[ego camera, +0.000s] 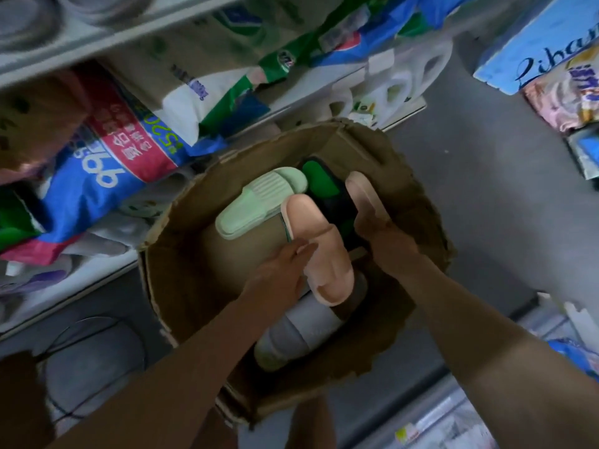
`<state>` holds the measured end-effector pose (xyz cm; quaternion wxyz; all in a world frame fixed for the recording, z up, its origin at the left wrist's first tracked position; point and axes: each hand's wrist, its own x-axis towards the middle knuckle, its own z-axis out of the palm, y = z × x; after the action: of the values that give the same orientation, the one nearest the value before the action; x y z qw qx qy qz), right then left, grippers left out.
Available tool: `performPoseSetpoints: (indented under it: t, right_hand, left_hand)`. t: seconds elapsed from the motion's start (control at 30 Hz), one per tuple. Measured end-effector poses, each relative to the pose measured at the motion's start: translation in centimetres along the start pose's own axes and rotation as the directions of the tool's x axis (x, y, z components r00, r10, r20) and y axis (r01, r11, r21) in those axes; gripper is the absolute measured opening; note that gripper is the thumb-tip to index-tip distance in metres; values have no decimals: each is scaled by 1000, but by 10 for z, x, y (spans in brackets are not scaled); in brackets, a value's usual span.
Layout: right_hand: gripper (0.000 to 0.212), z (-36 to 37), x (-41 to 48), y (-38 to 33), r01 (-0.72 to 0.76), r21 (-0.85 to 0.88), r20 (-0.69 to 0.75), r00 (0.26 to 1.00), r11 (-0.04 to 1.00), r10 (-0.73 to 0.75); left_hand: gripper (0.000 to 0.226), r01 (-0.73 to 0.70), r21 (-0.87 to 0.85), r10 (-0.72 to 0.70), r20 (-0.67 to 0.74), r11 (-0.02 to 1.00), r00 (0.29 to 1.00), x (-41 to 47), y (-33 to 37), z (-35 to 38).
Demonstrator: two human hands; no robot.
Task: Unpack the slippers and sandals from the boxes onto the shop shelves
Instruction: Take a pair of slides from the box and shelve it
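An open cardboard box (181, 280) stands on the grey floor below me. Inside lie a pale green slipper (256, 205), a dark green and black sandal (324, 183), a grey slipper (298, 332) and two pink slippers. My left hand (282, 273) rests its fingers on the side of the nearer pink slipper (321, 254), which is raised above the others. My right hand (382, 234) grips the heel end of the second pink slipper (363, 192) at the box's right side.
Shop shelves (81, 37) on the left carry bagged tissue packs (107, 150) and white jugs (408, 79). More packaged goods (544, 43) sit at the upper right. Bare grey floor (486, 205) lies right of the box. Round metal items (94, 361) lie on the low shelf at the lower left.
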<state>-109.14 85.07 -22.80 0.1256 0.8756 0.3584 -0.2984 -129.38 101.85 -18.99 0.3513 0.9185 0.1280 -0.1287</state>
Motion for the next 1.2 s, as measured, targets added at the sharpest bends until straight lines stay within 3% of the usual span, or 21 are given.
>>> performPoseSetpoints:
  t: [0.1, 0.23, 0.33, 0.43, 0.5, 0.6, 0.67, 0.73, 0.8, 0.83, 0.93, 1.0, 1.2]
  right_hand:
    - [46, 0, 5, 9, 69, -139, -37, 997, 988, -75]
    - [39, -33, -10, 19, 111, -179, -60, 991, 978, -123]
    - [31, -67, -36, 29, 209, -53, -293, 932, 976, -216]
    - [34, -94, -58, 28, 294, 84, -449, 864, 952, -227]
    - [37, -104, -69, 16, 374, 257, -467, 855, 891, -225]
    - [31, -109, -80, -8, 423, 542, -346, 900, 726, -266]
    - [16, -103, -81, -21, 388, 655, -252, 921, 648, -296]
    - [18, -91, -79, -30, 302, 761, -155, 944, 574, -291]
    - [29, -74, -73, -35, 201, 837, -92, 969, 509, -231]
    - [36, -62, -68, -36, 162, 836, -86, 982, 524, -167]
    - [65, -24, -44, -33, -23, 711, 39, 999, 703, -6]
    - [80, -5, -35, -36, -156, 674, 200, 979, 722, 24]
    - [82, 12, -21, -50, -265, 709, 267, 959, 653, 100]
  left_hand:
    - [61, 62, 32, -63, 43, 998, 997, 22, 7, 15]
    - [58, 114, 27, -114, -19, 993, 993, 25, 11, 20]
    - [56, 170, -32, -171, -24, 985, 985, 21, 20, 14]
    - [64, 242, -231, -251, -11, 942, 968, 12, 41, 0]
    - [64, 311, -501, -337, 40, 808, 941, 5, 59, -11]
    - [62, 341, -822, -427, 134, 457, 894, -6, 77, -22]
    - [55, 318, -892, -498, 126, 322, 858, -18, 75, -21]
    - [59, 317, -924, -564, 147, 216, 813, -32, 67, -18]
    - [61, 326, -928, -632, 144, 182, 762, -46, 56, -12]
    - [60, 327, -927, -667, 128, 182, 734, -52, 50, -9]
    - [61, 320, -934, -754, 96, 157, 650, -68, 31, 2]
    - [58, 310, -940, -773, 88, 144, 628, -75, 26, 6]
    - [51, 267, -951, -780, 46, 157, 624, -93, 21, 9]
